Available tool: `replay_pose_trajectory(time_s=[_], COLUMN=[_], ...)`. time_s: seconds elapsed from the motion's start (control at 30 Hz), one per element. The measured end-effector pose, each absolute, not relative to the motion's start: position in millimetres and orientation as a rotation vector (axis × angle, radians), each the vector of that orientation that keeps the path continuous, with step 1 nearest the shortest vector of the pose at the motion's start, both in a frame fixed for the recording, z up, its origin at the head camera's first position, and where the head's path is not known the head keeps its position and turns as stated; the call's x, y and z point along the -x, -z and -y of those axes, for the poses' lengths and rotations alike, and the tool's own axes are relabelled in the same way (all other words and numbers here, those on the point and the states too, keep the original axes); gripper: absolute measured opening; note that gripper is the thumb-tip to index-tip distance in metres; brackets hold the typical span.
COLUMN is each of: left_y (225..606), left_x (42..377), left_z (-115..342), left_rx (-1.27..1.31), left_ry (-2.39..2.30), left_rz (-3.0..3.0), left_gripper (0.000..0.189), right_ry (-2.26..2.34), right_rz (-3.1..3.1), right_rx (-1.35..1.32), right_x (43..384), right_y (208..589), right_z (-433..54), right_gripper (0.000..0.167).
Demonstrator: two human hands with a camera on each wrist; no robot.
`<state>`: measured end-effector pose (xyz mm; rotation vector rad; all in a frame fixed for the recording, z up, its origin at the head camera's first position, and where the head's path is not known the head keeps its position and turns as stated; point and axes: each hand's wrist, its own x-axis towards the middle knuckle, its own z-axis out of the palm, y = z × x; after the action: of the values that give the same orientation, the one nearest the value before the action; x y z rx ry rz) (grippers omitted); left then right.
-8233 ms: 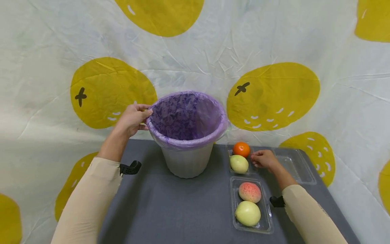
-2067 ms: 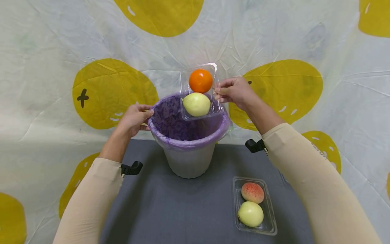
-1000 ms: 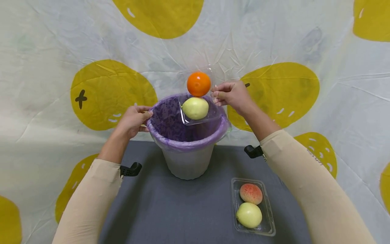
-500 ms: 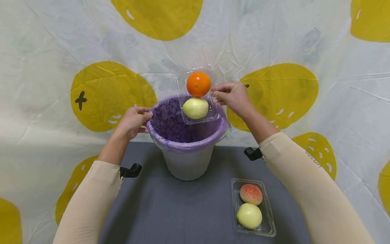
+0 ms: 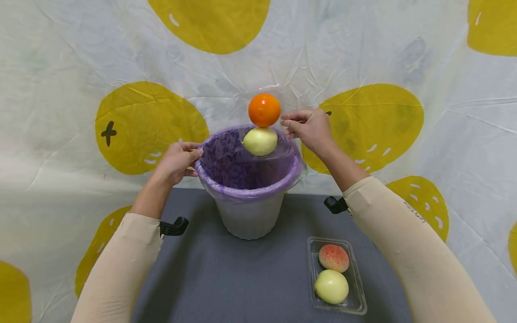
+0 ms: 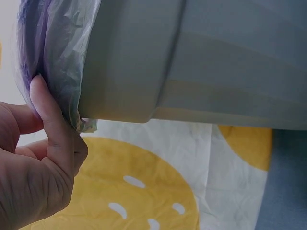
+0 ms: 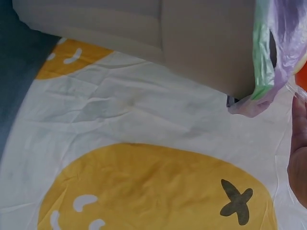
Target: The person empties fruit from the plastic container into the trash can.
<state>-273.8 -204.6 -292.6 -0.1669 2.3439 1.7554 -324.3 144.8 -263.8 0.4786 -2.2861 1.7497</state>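
A light-coloured trash bin [image 5: 249, 220] stands upright, lined with a purple plastic bag [image 5: 250, 195] folded over its rim. On the left, my left hand [image 5: 175, 162] pinches the bagged rim; in the left wrist view its thumb and fingers grip the bag there. My right hand [image 5: 308, 128] pinches the right edge of a clear plastic tray [image 5: 278, 154], raised and tilted over the bin's mouth. In that tray, an orange [image 5: 264, 110] lies above a pale yellow-green fruit [image 5: 260, 141]. The right wrist view catches only part of this hand, at its edge.
A second clear tray [image 5: 355, 307] lies on the dark grey table [image 5: 242, 282], to the right of the bin. It holds a pinkish-red peach [image 5: 334, 258] and another pale yellow-green fruit [image 5: 331, 286]. A fruit-print cloth [image 5: 258, 67] hangs behind the table.
Over eight seconds, my right hand took hold of the tray with the orange and lifted it from the table over the bin. In the last second its tilt shifted slightly. My left hand stayed put.
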Motion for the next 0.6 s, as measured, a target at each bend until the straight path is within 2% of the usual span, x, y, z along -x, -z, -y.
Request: replay_pose_trajectory(time_s=[0.6], left_y=[291.9], left_x=[272.8], left_z=[204.2], left_rx=[0.159], left_ry=[-1.763], left_rz=[-2.354], left_gripper=[0.048], right_ry=[-1.672], right_rz=[2.226], right_rx=[-0.461], right_x=[324.5], right_y=[269.4], right_z=[-143.6], right_gripper=[0.02])
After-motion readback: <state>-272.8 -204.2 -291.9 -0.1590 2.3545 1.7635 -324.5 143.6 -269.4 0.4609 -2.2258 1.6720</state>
